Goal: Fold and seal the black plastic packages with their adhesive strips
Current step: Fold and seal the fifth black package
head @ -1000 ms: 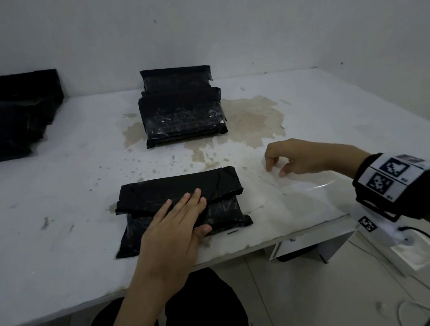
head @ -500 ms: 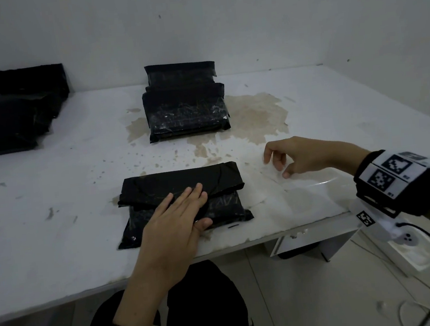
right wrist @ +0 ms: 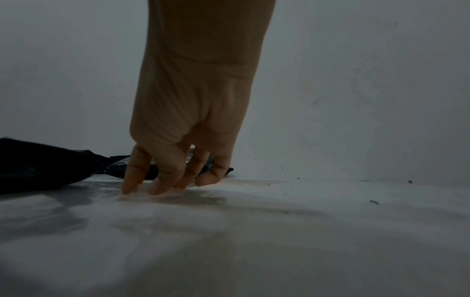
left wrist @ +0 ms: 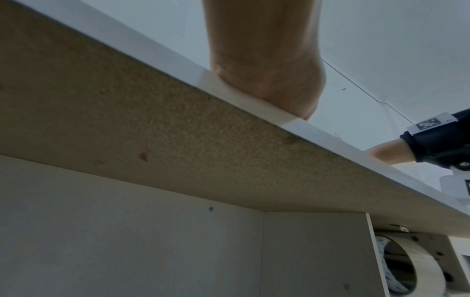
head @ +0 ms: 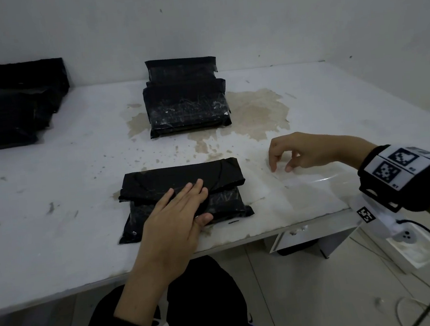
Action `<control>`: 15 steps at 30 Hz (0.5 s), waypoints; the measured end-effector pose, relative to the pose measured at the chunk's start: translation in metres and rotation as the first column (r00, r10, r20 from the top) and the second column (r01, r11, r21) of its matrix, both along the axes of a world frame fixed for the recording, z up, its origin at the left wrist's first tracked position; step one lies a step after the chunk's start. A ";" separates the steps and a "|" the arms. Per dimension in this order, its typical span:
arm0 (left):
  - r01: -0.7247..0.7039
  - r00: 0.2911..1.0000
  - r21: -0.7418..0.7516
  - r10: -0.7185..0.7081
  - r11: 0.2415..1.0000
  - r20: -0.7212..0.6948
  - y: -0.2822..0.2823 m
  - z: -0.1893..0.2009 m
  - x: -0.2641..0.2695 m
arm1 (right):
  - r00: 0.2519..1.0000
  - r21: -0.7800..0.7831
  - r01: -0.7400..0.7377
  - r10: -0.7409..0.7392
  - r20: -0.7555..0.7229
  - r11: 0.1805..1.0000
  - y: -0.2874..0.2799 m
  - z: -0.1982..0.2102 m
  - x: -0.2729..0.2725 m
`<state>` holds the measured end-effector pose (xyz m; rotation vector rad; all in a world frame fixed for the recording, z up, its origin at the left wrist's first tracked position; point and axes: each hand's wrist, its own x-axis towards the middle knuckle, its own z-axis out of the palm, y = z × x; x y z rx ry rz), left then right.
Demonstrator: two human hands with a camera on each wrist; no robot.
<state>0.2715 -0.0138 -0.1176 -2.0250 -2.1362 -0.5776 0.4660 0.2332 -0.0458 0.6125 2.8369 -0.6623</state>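
Note:
A black plastic package point(head: 178, 177) lies near the table's front edge with its top flap folded down over it. My left hand point(head: 186, 205) lies flat on the fold, fingers straight and together, pressing it. In the left wrist view only the heel of that hand point(left wrist: 267, 80) shows, above the table edge. My right hand point(head: 280, 165) is a hand's width to the right of the package. Its fingers point(right wrist: 162, 180) hang loosely curled, with the tips touching the table at a clear glossy strip of film point(head: 316, 181). Nothing shows between its fingers.
Two more black packages point(head: 187, 107) lie stacked at the middle back on a brown stain point(head: 254, 113). A pile of black packages point(head: 4, 116) sits at the far left by the wall. The white table point(head: 52, 193) ends just in front of me. A power strip point(head: 408, 243) and cables lie on the floor to the right.
The left hand stays flat on the folded package. The right hand's fingers have shifted slightly at the same spot on the table. The head view has moved a little.

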 end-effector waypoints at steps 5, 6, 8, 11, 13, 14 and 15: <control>0.001 1.000 0.001 -0.001 1.000 0.020 0.001 0.000 0.000 | 0.997 0.124 -0.073 0.073 0.004 0.990 0.000 0.000 -0.003; 0.002 1.000 0.005 -0.002 1.000 0.020 0.001 0.000 -0.001 | 0.996 0.150 -0.092 0.091 0.012 0.984 -0.001 0.001 -0.004; 0.002 1.000 0.007 -0.002 1.000 0.018 0.001 0.000 -0.001 | 0.991 0.210 -0.131 0.120 0.068 0.969 -0.004 0.002 -0.007; 0.001 1.000 0.014 -0.002 1.000 0.020 0.000 0.000 0.000 | 0.968 0.341 -0.225 0.168 0.188 0.913 -0.007 0.003 -0.013; 0.002 1.000 0.012 -0.003 1.000 0.020 0.001 0.001 0.000 | 0.953 0.397 -0.278 0.199 0.227 0.875 -0.007 0.004 -0.016; 0.002 1.000 0.012 -0.002 1.000 0.020 0.001 0.001 0.000 | 0.948 0.415 -0.292 0.206 0.241 0.862 -0.007 0.005 -0.017; 0.003 1.000 0.012 -0.003 1.000 0.021 0.001 0.001 0.000 | 0.944 0.429 -0.304 0.207 0.258 0.851 -0.007 0.006 -0.018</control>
